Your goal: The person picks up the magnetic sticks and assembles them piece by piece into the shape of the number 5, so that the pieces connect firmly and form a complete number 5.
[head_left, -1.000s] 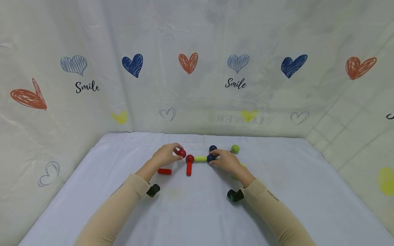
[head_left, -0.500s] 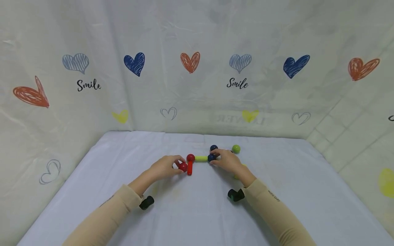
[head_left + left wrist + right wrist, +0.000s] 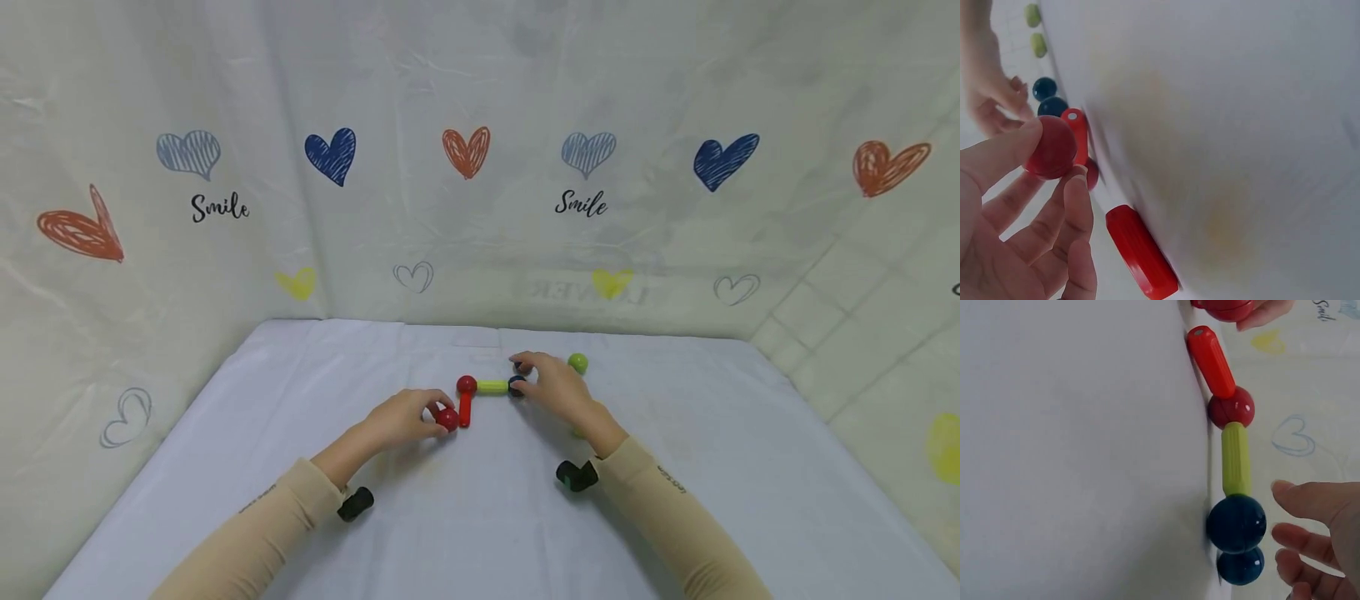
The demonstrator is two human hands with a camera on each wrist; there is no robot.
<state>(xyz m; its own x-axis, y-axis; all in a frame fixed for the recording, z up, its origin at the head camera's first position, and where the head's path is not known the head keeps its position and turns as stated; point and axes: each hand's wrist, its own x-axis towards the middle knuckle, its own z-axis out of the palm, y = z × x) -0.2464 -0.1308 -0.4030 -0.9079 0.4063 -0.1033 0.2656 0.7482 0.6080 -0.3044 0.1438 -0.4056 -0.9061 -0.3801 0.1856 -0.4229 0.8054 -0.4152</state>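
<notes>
My left hand pinches a red ball between thumb and fingers, just left of the near end of a red rod. That rod reaches toward me from a second red ball. A yellow-green rod runs from the same ball to a dark blue ball. Over the blue end is my right hand, its thumb and fingers spread and apart from the balls in the right wrist view. Another blue ball lies behind the first, partly covered by my fingers in the head view.
A loose red rod lies below my left hand, hidden by the arm in the head view. A green ball stands at the back right. A yellow-green piece peeks out beside my right wrist. Wrist cameras hang under both sleeves.
My left hand has brought its red ball nearer to me, beside the red rod. My right fingers have let go of the near blue ball and spread toward the far one.
</notes>
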